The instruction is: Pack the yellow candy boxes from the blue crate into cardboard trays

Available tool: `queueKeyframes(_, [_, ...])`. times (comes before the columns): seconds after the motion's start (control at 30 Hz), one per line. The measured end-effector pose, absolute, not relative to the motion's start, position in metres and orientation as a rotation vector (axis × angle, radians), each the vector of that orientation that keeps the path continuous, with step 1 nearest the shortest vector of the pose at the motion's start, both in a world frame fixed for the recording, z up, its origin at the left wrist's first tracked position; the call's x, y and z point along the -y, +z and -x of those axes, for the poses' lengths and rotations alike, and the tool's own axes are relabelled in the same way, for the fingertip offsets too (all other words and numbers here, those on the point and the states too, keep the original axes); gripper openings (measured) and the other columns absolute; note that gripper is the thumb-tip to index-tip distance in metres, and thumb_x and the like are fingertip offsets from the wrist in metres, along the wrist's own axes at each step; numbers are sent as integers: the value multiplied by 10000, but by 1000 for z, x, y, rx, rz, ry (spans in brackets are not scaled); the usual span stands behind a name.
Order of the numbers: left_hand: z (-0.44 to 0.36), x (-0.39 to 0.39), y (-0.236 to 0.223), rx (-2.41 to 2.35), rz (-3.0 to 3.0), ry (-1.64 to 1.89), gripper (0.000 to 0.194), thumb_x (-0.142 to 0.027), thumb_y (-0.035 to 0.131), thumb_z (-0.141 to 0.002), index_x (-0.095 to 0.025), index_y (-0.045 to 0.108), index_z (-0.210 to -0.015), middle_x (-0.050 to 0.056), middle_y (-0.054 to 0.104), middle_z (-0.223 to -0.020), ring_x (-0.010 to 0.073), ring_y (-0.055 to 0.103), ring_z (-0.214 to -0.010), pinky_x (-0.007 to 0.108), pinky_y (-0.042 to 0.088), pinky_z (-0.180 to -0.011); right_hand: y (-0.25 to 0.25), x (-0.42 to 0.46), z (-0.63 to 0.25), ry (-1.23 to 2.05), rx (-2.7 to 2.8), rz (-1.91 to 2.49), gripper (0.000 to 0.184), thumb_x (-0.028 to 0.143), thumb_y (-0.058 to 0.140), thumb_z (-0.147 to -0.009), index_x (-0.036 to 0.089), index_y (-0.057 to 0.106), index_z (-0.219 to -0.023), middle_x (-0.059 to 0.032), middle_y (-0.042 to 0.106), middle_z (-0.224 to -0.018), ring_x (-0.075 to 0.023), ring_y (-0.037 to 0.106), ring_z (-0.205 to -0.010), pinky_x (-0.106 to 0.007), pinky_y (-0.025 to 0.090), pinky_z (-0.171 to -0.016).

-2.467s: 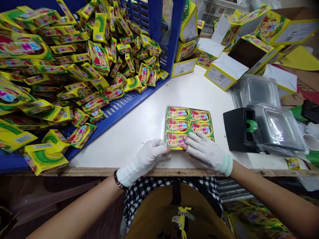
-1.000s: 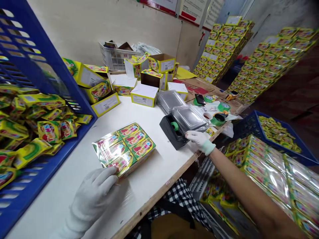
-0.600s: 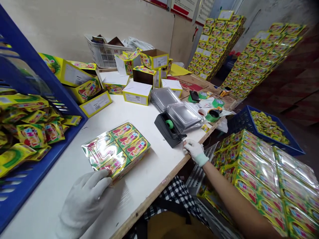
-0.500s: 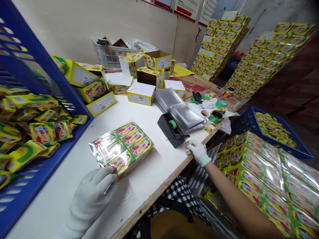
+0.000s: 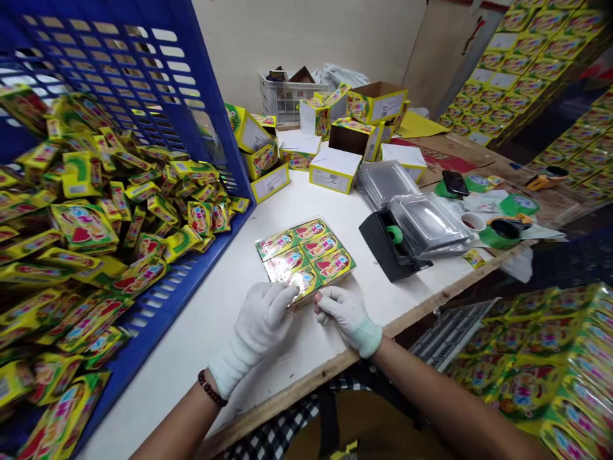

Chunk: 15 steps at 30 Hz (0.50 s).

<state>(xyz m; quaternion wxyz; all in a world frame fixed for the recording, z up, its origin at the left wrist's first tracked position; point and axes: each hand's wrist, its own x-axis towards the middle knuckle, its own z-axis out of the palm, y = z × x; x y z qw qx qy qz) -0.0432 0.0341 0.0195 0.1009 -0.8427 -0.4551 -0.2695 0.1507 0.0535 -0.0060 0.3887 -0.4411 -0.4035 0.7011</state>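
Observation:
A clear-wrapped pack of small yellow and green boxes (image 5: pixel 309 254) with watermelon pictures lies flat on the white tabletop (image 5: pixel 268 396). My left hand (image 5: pixel 261 322), in a white glove, has its fingers closed at the pack's near left corner. Just off the near edge of the pack is my right hand (image 5: pixel 347 319), also gloved, with a bare thumb tip and fingers pinched together. Whatever is in that pinch is too small to make out. To the right of the pack stands a black tape dispenser (image 5: pixel 390 246) with a green roll.
At left, a blue slatted crate (image 5: pixel 186 281) holds many small packets. Clear plastic trays (image 5: pixel 426 223) are stacked beyond the dispenser. Yellow cartons (image 5: pixel 335 169) and a white basket (image 5: pixel 282 99) stand at the back. Wrapped packs (image 5: pixel 531 377) are piled at lower right.
My right hand has moved left from the tape dispenser to the near edge of the pack. My left hand stays at the pack's corner. The view has turned left, showing more of the crate.

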Motion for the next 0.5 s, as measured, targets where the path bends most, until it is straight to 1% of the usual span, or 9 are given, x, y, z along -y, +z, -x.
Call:
queueKeyframes(0.1, [40,-35,28,1298,2536,-523,410,-85,491,-833,-241,568,-1204,54,625,-857,204,539,-719,348,399,-647,-10,-57,-144,1754,1010,1186,443,574,764,-669,159,613,-681,14,592,-582,-77,516,-459,-202,382,-431])
queueKeyframes(0.17, [37,-36,34,1335,2561,-376,386,-131,503,-847,-284,591,-1190,57,610,-878,212,525,-734,358,373,-657,-13,-57,-143,1746,987,1218,440,570,767,-657,160,607,-670,16,586,-578,-77,515,-456,-202,386,-427])
queueKeyframes(0.23, [34,-38,35,1400,2600,-313,304,-215,526,-866,-287,617,-1148,70,606,-925,228,530,-788,376,367,-692,-16,-57,-142,1762,943,1234,449,569,783,-628,161,602,-677,18,589,-578,-78,520,-456,-201,394,-425])
queueKeyframes(0.33, [28,-45,30,1522,2619,-416,180,-349,547,-897,-269,655,-1017,65,604,-926,230,532,-819,379,348,-723,-19,-58,-141,1821,900,1230,472,576,796,-616,154,602,-699,14,599,-594,-76,525,-463,-199,410,-429])
queueKeyframes(0.4, [24,-50,22,1609,2557,-537,185,-407,567,-899,-248,661,-884,51,606,-873,216,528,-787,366,323,-706,-19,-59,-146,1881,873,1208,468,550,816,-620,150,598,-727,19,594,-603,-70,521,-460,-200,427,-437])
queueKeyframes(0.47, [18,-53,14,1647,2477,-601,219,-405,582,-896,-225,644,-789,45,607,-821,204,525,-755,356,296,-681,-19,-59,-155,1982,821,1183,459,495,848,-619,150,579,-759,23,592,-622,-63,526,-460,-194,444,-448])
queueKeyframes(0.5, [15,-53,11,1648,2451,-605,213,-383,588,-892,-217,638,-767,46,610,-808,202,527,-748,354,285,-672,-19,-59,-162,2028,779,1189,463,482,854,-627,154,564,-778,15,604,-642,-70,551,-470,-196,459,-457])
